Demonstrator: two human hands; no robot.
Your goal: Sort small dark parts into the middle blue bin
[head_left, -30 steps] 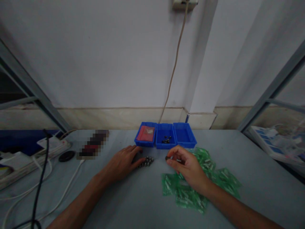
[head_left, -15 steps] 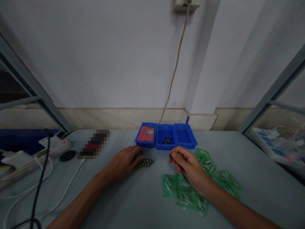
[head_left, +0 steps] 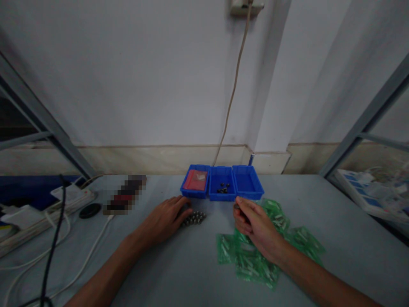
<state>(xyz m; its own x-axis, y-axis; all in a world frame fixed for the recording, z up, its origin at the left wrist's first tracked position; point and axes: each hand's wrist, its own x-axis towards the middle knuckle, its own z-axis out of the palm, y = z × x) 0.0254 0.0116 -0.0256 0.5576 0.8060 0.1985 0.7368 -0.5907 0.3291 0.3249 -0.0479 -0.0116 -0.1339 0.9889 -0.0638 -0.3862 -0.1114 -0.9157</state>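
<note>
My left hand (head_left: 168,216) rests on the table with thumb and fingers curved apart, and it appears to hold nothing. Its thumb lies against a pile of small shiny metal pieces (head_left: 196,218). Pinched at the fingertips of my right hand (head_left: 254,224) is a small dark metal piece (head_left: 236,206), mostly hidden. Below and beside that hand lie several green bags (head_left: 257,266) with metal parts inside. A blue bin (head_left: 223,197) behind both hands contains a few small dark metal parts.
Left of that bin stands a blue bin (head_left: 181,190) with a pink bag (head_left: 195,180); another blue bin (head_left: 260,191) is on the right. A pixelated object (head_left: 126,196), a black round disc (head_left: 90,210), cables and a power strip (head_left: 35,227) occupy the left side.
My right hand has shifted slightly to the right, its fingers curling in further around the small metal piece. My left hand stays by the pile. The view has moved a little.
</note>
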